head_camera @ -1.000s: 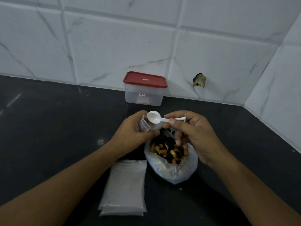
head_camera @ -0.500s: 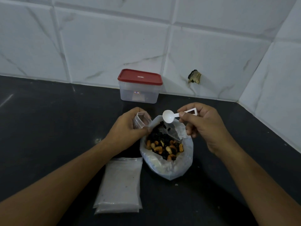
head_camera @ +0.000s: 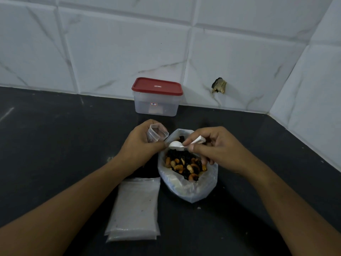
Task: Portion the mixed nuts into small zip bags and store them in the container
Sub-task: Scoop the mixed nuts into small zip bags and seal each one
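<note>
In front of container [head_camera: 156, 106], only open mouth of small zip bag [head_camera: 157, 133] shows; rest hidden behind left hand [head_camera: 142, 145]. Handle of spoon [head_camera: 176, 145] partly covered by right hand [head_camera: 217, 150] fingers [head_camera: 203, 150]; I cannot tell if bowl carries anything. On container, label [head_camera: 153, 104] too small for me to read; contents behind cloudy side unclear. Nearer me than container, stack of flat bags [head_camera: 134, 209]: count unclear. Right of container, dark lump [head_camera: 219, 85] on wall: cannot identify. Both forearms cut by bottom edge.

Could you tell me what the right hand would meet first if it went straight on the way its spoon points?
Probably the left hand, holding the small zip bag: the spoon in the right hand points at its thumb, though depth is unclear.
</note>
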Motion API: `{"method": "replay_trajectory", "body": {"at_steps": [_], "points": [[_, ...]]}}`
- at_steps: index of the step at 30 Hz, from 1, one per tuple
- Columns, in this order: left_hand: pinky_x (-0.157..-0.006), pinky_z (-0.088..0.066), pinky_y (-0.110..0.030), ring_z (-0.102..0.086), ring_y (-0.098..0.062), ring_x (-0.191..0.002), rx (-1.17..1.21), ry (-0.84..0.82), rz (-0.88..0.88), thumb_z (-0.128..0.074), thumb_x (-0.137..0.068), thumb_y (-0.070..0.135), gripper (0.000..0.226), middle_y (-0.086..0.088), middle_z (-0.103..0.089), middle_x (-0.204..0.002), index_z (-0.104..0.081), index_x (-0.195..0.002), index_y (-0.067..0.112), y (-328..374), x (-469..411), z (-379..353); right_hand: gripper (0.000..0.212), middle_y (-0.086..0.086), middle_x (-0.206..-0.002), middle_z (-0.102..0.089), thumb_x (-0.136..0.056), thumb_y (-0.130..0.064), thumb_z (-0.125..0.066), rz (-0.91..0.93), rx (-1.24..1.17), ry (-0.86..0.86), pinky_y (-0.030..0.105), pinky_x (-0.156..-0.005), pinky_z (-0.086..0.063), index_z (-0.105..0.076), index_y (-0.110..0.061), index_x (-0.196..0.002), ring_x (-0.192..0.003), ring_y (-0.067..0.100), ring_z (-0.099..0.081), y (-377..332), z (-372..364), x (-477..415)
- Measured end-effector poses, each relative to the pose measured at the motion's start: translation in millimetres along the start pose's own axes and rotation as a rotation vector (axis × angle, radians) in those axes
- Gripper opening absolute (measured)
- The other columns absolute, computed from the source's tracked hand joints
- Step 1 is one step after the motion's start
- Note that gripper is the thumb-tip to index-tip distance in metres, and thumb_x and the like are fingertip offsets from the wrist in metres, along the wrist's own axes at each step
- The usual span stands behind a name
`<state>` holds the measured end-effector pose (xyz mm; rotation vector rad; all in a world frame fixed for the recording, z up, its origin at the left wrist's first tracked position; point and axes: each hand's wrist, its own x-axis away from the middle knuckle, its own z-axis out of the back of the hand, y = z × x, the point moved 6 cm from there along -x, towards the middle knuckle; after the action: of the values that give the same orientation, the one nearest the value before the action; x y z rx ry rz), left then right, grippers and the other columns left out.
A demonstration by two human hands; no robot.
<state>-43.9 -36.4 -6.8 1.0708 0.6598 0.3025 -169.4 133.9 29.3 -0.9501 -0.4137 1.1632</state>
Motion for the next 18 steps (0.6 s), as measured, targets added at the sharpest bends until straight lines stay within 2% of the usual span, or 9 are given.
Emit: {"method": "replay_trajectory", "body": {"at_steps": [3, 7, 11, 14, 18], "points": [[-0.079, -0.058, -0.033, -0.069, -0.012, -0.084, 0.0, -0.003, 0.001, -0.077, -0.084, 0.002, 0.027, 0.003, -0.072, -0.091, -0.068, -0.103, 0.019, -2, 0, 0, 0.017, -0.01, -0.075, -0.072, -0.097, -0.003, -0.07, 0.023, -0.005, 0.001, 0.018, -0.053, -0.048, -0.081, -0.015, -0.102, -0.057, 0.012, -0.062, -2, 7, 1], [-0.078, -0.057, -0.035, -0.068, -0.013, -0.083, 0.001, -0.002, 0.0, -0.074, -0.083, -0.002, 0.027, 0.001, -0.072, -0.089, -0.068, -0.101, 0.018, -2, -1, 0, 0.019, -0.013, -0.082, -0.076, -0.096, -0.004, -0.071, 0.003, 0.027, -0.06, 0.02, -0.057, -0.05, -0.082, -0.02, -0.1, -0.059, 0.013, -0.063, -1, 0, 2], [-0.081, -0.058, -0.042, -0.069, -0.021, -0.086, -0.003, -0.004, 0.005, -0.074, -0.082, -0.003, 0.03, -0.002, -0.072, -0.092, -0.068, -0.102, 0.018, -2, 0, 0, 0.025, -0.002, -0.095, -0.078, -0.093, -0.003, -0.071, -0.015, 0.093, -0.114, 0.019, -0.061, -0.051, -0.083, -0.023, -0.099, -0.061, 0.003, -0.066, 0, -11, 1], [-0.081, -0.058, -0.044, -0.069, -0.022, -0.086, -0.021, -0.001, -0.002, -0.073, -0.083, -0.003, 0.03, -0.003, -0.072, -0.092, -0.068, -0.103, 0.018, -2, 0, 0, 0.029, -0.006, -0.09, -0.077, -0.09, -0.001, -0.072, -0.022, 0.124, -0.112, 0.016, -0.063, -0.05, -0.084, -0.027, -0.094, -0.065, 0.001, -0.065, -3, -4, 2], [-0.081, -0.059, -0.047, -0.07, -0.024, -0.085, -0.026, -0.003, 0.003, -0.072, -0.083, -0.002, 0.029, -0.002, -0.072, -0.09, -0.068, -0.103, 0.019, -1, 0, 0, 0.029, 0.008, -0.072, -0.07, -0.088, 0.002, -0.072, -0.037, 0.075, -0.116, 0.027, -0.057, -0.044, -0.085, -0.024, -0.089, -0.056, 0.013, -0.054, -3, 12, 5]]}}
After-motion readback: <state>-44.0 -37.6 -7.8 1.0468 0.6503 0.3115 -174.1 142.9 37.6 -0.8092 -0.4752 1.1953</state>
